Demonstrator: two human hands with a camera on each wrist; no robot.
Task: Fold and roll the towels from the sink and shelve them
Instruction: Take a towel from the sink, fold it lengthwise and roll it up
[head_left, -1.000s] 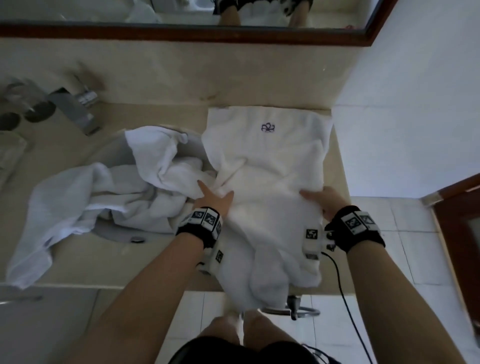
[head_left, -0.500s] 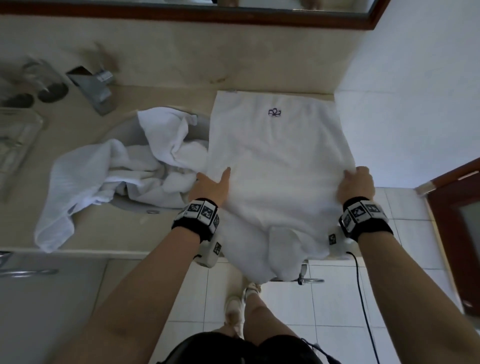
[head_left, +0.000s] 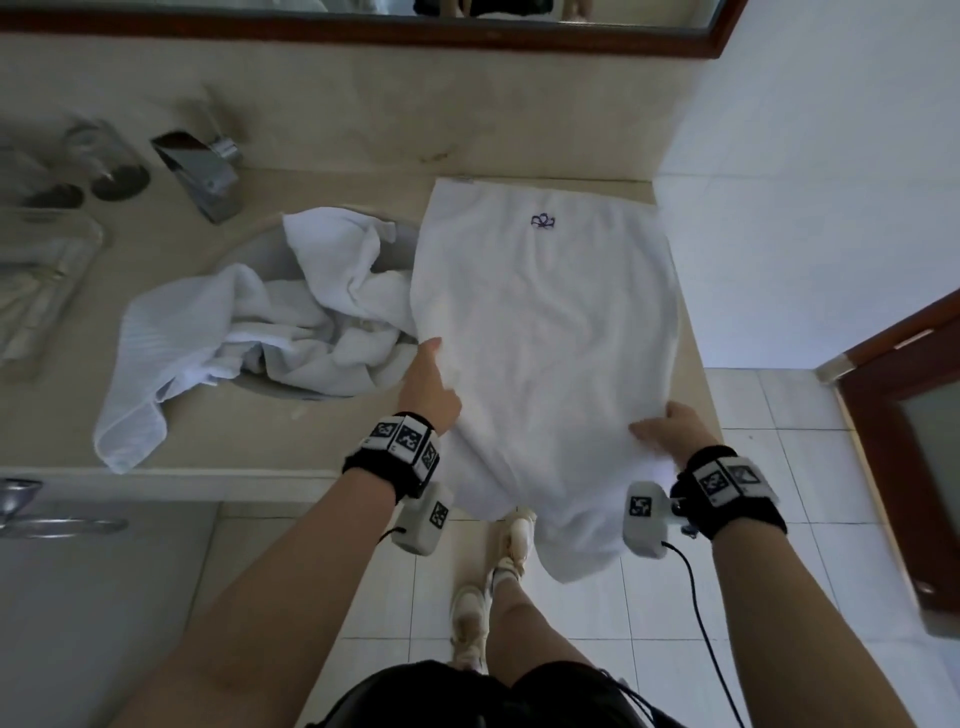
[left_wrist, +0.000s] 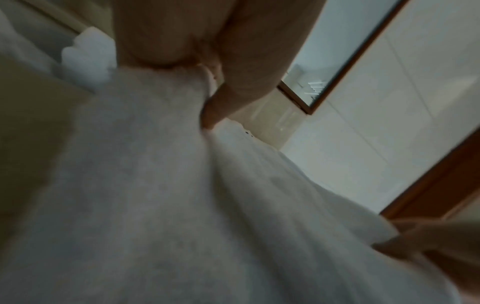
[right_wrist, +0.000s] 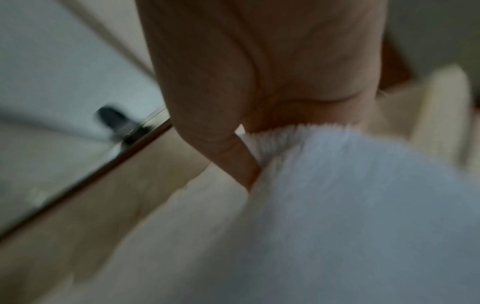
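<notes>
A white towel (head_left: 545, 332) with a small blue emblem lies flat on the counter (head_left: 363, 192) to the right of the sink (head_left: 260, 249). Its near end hangs over the counter's front edge. My left hand (head_left: 428, 387) holds its left edge, thumb on top and fingers hidden under the cloth (left_wrist: 155, 185). My right hand (head_left: 667, 428) pinches the right edge near the front, and in the right wrist view the thumb presses into the pile (right_wrist: 350, 205). More white towels (head_left: 322, 312) lie crumpled in the sink, and one drapes leftward over the counter.
A chrome faucet (head_left: 202, 176) stands behind the sink, with glasses (head_left: 109, 161) and a tray (head_left: 41, 270) to its left. A white wall (head_left: 805, 208) closes off the counter's right end. A brown door (head_left: 909, 441) stands at the right over the tiled floor (head_left: 779, 519).
The towel was rumpled a second ago and now lies smooth. My hands moved apart to its side edges, and the right hand has since drawn back toward the counter's front.
</notes>
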